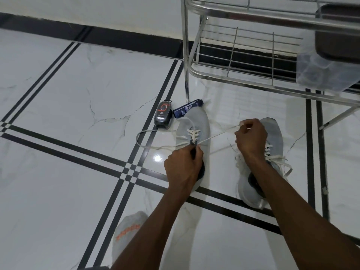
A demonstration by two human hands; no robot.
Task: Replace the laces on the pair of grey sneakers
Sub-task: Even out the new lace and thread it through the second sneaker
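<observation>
Two grey sneakers stand on the tiled floor, toes pointing away from me. The left sneaker carries a white lace crossed through its lower eyelets. My left hand grips this shoe at the tongue, near the upper eyelets. One lace end runs taut to the right into my right hand, which pinches it above the right sneaker. The other end lies in a loop on the floor to the left. The right sneaker is fully laced in white, its lace ends lying loose.
A dark shoe-polish container and a blue tube lie just beyond the left sneaker's toe. A steel wire rack stands behind, one leg near the tube. My grey-socked foot is at the bottom left.
</observation>
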